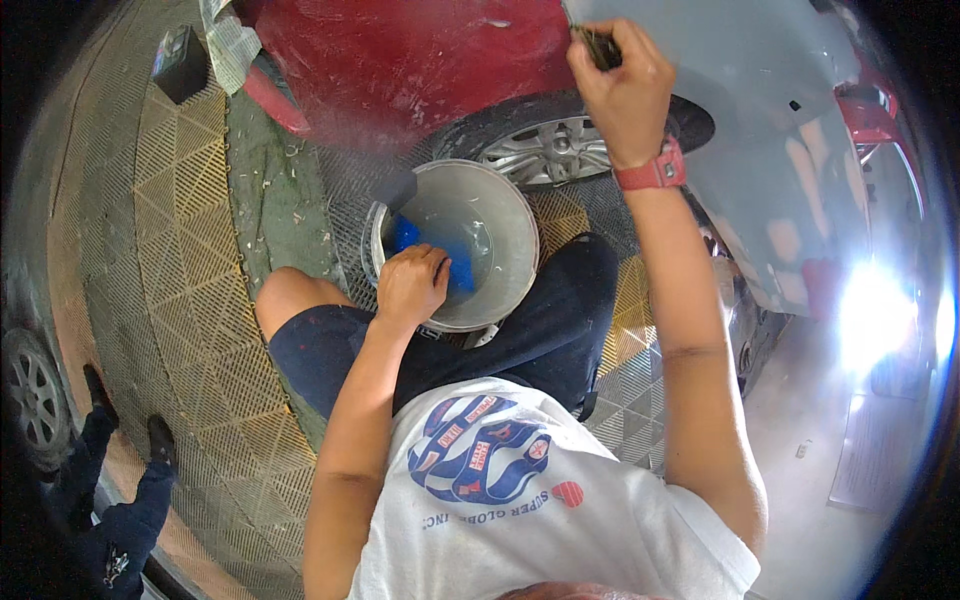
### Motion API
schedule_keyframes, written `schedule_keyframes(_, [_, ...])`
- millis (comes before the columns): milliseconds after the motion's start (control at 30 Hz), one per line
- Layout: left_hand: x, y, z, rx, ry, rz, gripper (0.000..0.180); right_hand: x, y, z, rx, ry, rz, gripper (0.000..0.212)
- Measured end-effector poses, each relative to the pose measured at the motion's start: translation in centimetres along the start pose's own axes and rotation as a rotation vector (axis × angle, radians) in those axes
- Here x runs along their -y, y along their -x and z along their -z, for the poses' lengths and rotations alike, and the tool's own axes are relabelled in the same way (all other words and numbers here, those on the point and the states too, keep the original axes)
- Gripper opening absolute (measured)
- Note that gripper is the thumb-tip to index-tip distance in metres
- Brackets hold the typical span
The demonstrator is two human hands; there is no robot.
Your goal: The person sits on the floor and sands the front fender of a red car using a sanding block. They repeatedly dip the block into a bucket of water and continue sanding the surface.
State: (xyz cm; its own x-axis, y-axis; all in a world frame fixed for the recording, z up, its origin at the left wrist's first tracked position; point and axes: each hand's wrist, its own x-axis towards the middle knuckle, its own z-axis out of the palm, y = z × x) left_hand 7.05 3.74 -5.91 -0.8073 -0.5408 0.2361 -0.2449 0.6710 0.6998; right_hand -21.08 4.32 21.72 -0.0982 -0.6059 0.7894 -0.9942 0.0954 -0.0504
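Note:
My left hand point(412, 287) is closed at the near left rim of a grey bucket point(522, 235), gripping a blue cloth point(460, 272). The cloth hangs inside the bucket, which has cloudy water in it. Up at the car's side, my right hand point(625, 90) grips a small dark pad point(602, 50) between thumb and fingers. It is at the border of the red car panel point(420, 60) and a grey, primer-like panel point(720, 60). Whether the pad touches the surface I cannot tell.
A car wheel point(555, 150) is behind the bucket. Yellow and grey floor tiles point(190, 230) spread to the left, with a dark box point(180, 65) at the far left. Another person's legs point(135, 510) show at lower left, near another wheel point(38, 400). A bright lamp point(875, 318) shines at right.

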Motion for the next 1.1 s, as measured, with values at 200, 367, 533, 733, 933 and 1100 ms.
schedule_keyframes(200, [-0.1,-0.1,-0.1,0.01,-0.023,-0.017,0.013,-3.0,6.9,0.1,-0.043,0.031,-0.152,0.014])
schedule_keyframes(367, [-0.8,-0.5,0.1,0.047,-0.068,0.016,0.015,1.2,17.5,-1.2,0.163,-0.244,-0.725,0.024])
schedule_keyframes(533, [-1.1,-1.2,-0.3,0.078,-0.121,0.021,0.017,-0.1,33.9,-18.1,1.069,-0.543,-1.171,0.093])
schedule_keyframes(733, [-2.2,-2.3,-0.5,0.12,-0.189,0.027,0.017,0.8,44.6,-26.0,0.746,-0.555,-1.605,0.073])
schedule_keyframes(933, [0.3,-1.3,-2.2,0.261,-0.407,0.093,0.027,1.3,39.5,-24.5,0.756,-0.512,-1.495,0.057])
schedule_keyframes(1100, [8.6,-5.5,-6.9,0.049,0.473,0.787,0.047,5.8,28.8,-17.2,0.793,-0.53,-0.931,0.047])
